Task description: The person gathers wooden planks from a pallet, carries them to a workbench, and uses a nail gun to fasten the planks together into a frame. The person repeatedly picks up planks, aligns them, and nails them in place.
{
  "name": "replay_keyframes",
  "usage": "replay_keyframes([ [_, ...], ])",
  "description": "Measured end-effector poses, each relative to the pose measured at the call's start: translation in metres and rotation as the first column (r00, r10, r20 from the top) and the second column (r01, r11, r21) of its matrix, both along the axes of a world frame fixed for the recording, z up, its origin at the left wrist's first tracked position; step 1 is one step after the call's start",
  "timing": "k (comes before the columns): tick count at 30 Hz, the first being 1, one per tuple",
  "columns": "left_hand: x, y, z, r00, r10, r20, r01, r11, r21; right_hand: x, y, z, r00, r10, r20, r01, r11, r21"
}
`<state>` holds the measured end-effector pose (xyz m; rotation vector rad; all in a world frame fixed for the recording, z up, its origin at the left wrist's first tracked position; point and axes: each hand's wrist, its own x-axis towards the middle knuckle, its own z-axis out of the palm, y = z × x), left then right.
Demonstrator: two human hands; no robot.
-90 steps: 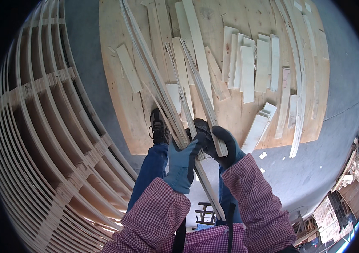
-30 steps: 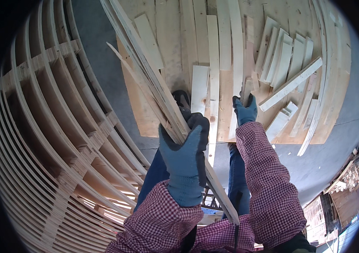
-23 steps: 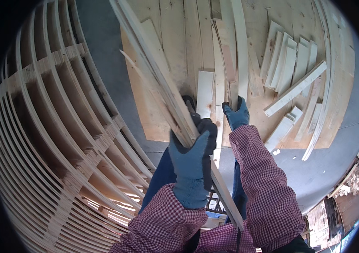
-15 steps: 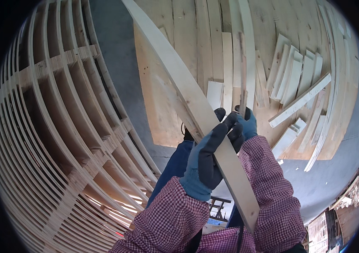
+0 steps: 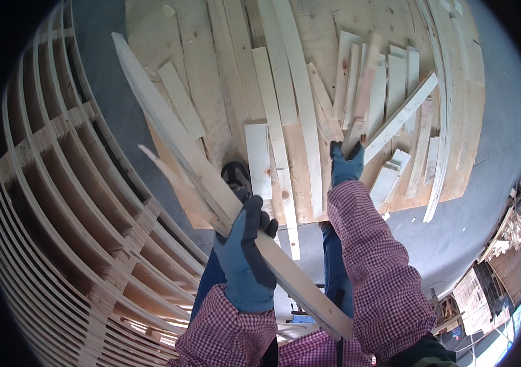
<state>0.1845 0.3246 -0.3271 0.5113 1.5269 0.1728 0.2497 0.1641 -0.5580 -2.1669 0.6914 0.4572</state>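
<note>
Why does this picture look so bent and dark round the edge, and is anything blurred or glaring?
Head view: the fisheye lens bows the slatted wooden rack and leaves a black rim; same view, the wooden strip in the right hand is smeared, probably by motion; and there too, white glare washes out the lower right edge.

The left hand [image 5: 242,251] and right hand [image 5: 346,164] are gloved in grey-blue and black. Fine dark-red and white checks cover the sleeves [image 5: 376,263]; the trousers [image 5: 337,284] are deep blue, the shoe [image 5: 234,175] black. The left hand's board [image 5: 297,282] is pale cream-yellow, the right hand's strip [image 5: 353,134] pinkish tan. The wooden sheet [image 5: 315,30] is honey-coloured, dotted with brown, and the floor [image 5: 505,122] blue-grey.
</note>
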Motion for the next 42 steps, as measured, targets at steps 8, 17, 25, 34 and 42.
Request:
replay_keyframes([
  [8, 0.014, -0.015, -0.005, 0.987, -0.130, -0.097, 0.143, 0.979, 0.143, -0.037, 0.019, -0.042, 0.865, 0.494, -0.090, -0.498, 0.822, -0.277],
  [17, 0.019, -0.033, -0.010, 0.966, -0.259, -0.016, 0.258, 0.955, 0.145, 0.013, 0.001, 0.058, 0.875, 0.377, -0.303, 0.024, 0.593, 0.805],
  [25, 0.012, -0.065, -0.011, 0.938, -0.347, 0.000, 0.332, 0.897, 0.292, 0.053, -0.048, 0.128, 0.854, 0.273, -0.443, 0.348, 0.333, 0.876],
  [34, 0.036, -0.101, -0.012, 0.901, -0.298, 0.316, 0.306, 0.952, 0.025, 0.063, -0.049, 0.177, 0.919, 0.215, -0.329, 0.198, 0.471, 0.860],
  [42, 0.047, -0.105, -0.007, 0.866, -0.440, 0.237, 0.451, 0.893, 0.010, 0.020, -0.071, 0.189, 0.918, 0.295, -0.265, 0.128, 0.413, 0.902],
])
